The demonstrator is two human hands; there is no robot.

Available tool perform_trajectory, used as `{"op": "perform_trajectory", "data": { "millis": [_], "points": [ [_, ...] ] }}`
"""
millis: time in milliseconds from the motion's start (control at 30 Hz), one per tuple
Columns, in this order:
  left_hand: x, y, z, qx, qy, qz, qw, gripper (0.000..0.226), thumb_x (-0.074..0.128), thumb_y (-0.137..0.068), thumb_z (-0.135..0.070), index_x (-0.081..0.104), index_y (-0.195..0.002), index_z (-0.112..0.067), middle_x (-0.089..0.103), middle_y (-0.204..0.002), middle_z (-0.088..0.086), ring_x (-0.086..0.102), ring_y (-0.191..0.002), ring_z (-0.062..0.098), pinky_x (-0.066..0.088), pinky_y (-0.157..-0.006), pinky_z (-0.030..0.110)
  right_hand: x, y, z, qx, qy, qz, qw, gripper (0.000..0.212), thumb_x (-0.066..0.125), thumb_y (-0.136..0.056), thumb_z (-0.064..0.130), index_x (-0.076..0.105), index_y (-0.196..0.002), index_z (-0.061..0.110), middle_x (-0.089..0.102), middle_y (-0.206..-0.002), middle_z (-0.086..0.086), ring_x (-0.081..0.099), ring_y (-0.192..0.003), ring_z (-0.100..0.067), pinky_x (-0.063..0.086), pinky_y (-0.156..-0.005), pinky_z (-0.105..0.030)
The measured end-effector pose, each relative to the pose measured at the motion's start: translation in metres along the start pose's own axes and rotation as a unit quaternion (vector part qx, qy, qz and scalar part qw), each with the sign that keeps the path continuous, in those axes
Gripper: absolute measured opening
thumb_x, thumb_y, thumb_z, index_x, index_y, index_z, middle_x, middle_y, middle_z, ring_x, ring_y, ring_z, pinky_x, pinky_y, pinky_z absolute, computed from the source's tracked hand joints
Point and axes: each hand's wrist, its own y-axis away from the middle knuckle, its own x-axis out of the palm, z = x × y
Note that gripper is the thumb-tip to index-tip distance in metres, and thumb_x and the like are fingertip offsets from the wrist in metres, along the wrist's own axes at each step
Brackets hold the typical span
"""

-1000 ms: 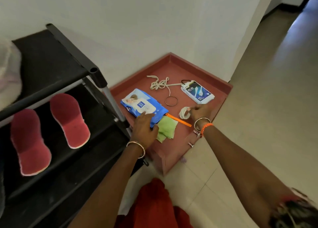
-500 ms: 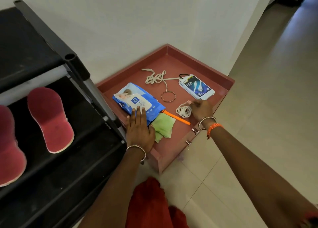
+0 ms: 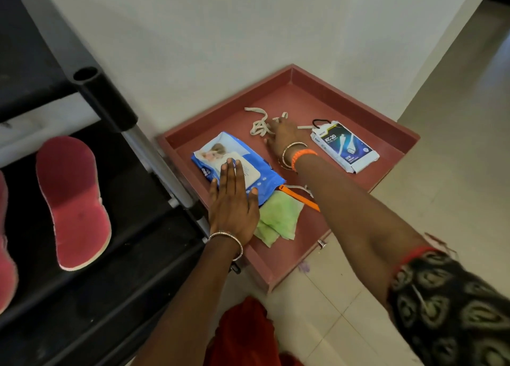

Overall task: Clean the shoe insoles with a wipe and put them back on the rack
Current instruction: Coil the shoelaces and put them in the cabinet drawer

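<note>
While a fold of red cloth fills the bottom edge nearest the camera, both bare arms stretch forward over a shallow reddish-brown tray that sits on the tiled floor against the white wall. Just left of the tray stands the black shoe rack, and on its shelf lie two red insoles, one whole and one cut off by the frame edge, both well apart from the hands.

At the tray's near side, the left hand lies flat, palm down, fingers straight and close together, pressing on the blue wet-wipe pack; it grasps nothing. Touching that hand's right edge, a crumpled green cloth lies on the tray floor, and an orange strip runs just beyond it, partly under the right forearm.

Further into the tray, the right hand, wearing bangles and an orange band at the wrist, reaches with loosely spread fingers onto a tangle of white cord; whether it pinches the cord or only touches it cannot be told, as motion blurs the fingertips. Just right of that hand lies a white and blue cable box.
</note>
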Motion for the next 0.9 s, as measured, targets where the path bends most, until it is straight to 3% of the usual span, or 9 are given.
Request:
{"op": "perform_trajectory", "data": {
  "millis": [233, 333, 500, 633, 700, 767, 800, 833, 900],
  "points": [
    [-0.001, -0.003, 0.002, 0.014, 0.024, 0.053, 0.998, 0.079, -0.003, -0.081, -0.056, -0.009, -0.149, -0.016, -0.008, -0.159, 0.003, -0.007, -0.146, 0.016, -0.006, -0.116, 0.038, -0.025, 0.001, 0.006, 0.052, -0.081, -0.057, 0.994, 0.016, 0.057, -0.085, 0.007, 0.07, -0.089, 0.0, 0.067, -0.091, -0.023, 0.062, -0.084, -0.036, 0.047, -0.07, -0.036],
    [-0.019, 0.003, -0.003, 0.008, 0.077, 0.107, 0.991, 0.068, 0.024, -0.097, -0.045, -0.01, -0.149, -0.015, -0.012, -0.158, 0.005, -0.012, -0.146, 0.019, -0.005, -0.117, 0.039, -0.079, 0.034, 0.022, 0.04, -0.156, -0.116, 0.98, 0.019, 0.058, -0.084, 0.01, 0.07, -0.077, -0.003, 0.066, -0.079, -0.028, 0.059, -0.068, -0.03, 0.041, -0.065, -0.035],
    [-0.101, 0.029, -0.044, -0.001, 0.39, -0.027, 0.92, 0.069, 0.047, -0.096, -0.013, 0.003, -0.15, -0.01, 0.006, -0.158, 0.003, 0.009, -0.146, 0.019, 0.013, -0.117, 0.028, -0.189, 0.115, 0.061, -0.034, -0.245, -0.22, 0.943, 0.012, 0.065, -0.081, 0.008, 0.075, -0.084, 0.002, 0.071, -0.077, -0.02, 0.065, -0.071, -0.031, 0.048, -0.069, -0.029],
    [-0.201, 0.049, -0.084, 0.072, 0.474, -0.107, 0.871, 0.069, 0.051, -0.095, -0.026, 0.008, -0.149, -0.024, 0.015, -0.155, -0.01, 0.02, -0.143, 0.016, 0.025, -0.116, 0.037, -0.265, 0.187, 0.095, -0.075, -0.311, -0.244, 0.916, 0.01, 0.069, -0.08, 0.008, 0.075, -0.087, 0.004, 0.073, -0.082, -0.007, 0.06, -0.065, 0.004, 0.044, -0.064, -0.006],
    [-0.249, 0.065, -0.097, 0.092, 0.483, -0.106, 0.864, 0.056, 0.055, -0.092, -0.03, 0.032, -0.143, -0.022, 0.04, -0.143, -0.005, 0.039, -0.131, 0.006, 0.036, -0.106, 0.028, -0.292, 0.226, 0.112, -0.099, -0.324, -0.217, 0.915, 0.009, 0.07, -0.079, 0.008, 0.075, -0.085, 0.004, 0.07, -0.076, -0.003, 0.055, -0.056, 0.012, 0.041, -0.06, -0.005],
    [-0.284, 0.086, -0.104, 0.115, 0.449, -0.13, 0.877, 0.024, 0.059, -0.091, -0.024, 0.062, -0.112, -0.014, 0.067, -0.104, -0.002, 0.06, -0.095, 0.002, 0.046, -0.084, 0.024, -0.312, 0.262, 0.127, -0.118, -0.307, -0.18, 0.927, 0.007, 0.071, -0.079, 0.011, 0.075, -0.082, 0.006, 0.071, -0.073, -0.004, 0.055, -0.056, 0.007, 0.042, -0.057, -0.01],
    [-0.297, 0.099, -0.105, 0.123, 0.439, -0.147, 0.878, 0.008, 0.061, -0.091, -0.02, 0.066, -0.092, -0.014, 0.068, -0.082, -0.007, 0.059, -0.076, 0.0, 0.047, -0.073, 0.024, -0.319, 0.277, 0.131, -0.119, -0.295, -0.163, 0.934, 0.008, 0.071, -0.08, 0.013, 0.076, -0.08, 0.006, 0.072, -0.072, -0.006, 0.055, -0.059, 0.002, 0.043, -0.057, -0.014],
    [-0.309, 0.114, -0.106, 0.121, 0.438, -0.162, 0.876, 0.013, 0.061, -0.09, -0.017, 0.064, -0.078, -0.018, 0.064, -0.068, -0.012, 0.056, -0.065, 0.0, 0.045, -0.066, 0.024, -0.325, 0.293, 0.136, -0.123, -0.285, -0.145, 0.94, 0.011, 0.07, -0.081, 0.016, 0.076, -0.079, 0.006, 0.072, -0.072, -0.008, 0.056, -0.061, -0.001, 0.043, -0.057, -0.018],
    [-0.324, 0.139, -0.104, 0.104, 0.448, -0.166, 0.872, 0.023, 0.061, -0.09, -0.014, 0.059, -0.069, -0.024, 0.06, -0.06, -0.013, 0.053, -0.061, 0.004, 0.044, -0.064, 0.027, -0.336, 0.316, 0.141, -0.125, -0.269, -0.109, 0.949, 0.013, 0.07, -0.083, 0.017, 0.076, -0.081, 0.005, 0.071, -0.075, -0.008, 0.056, -0.066, -0.004, 0.044, -0.061, -0.021]
  ]
}}
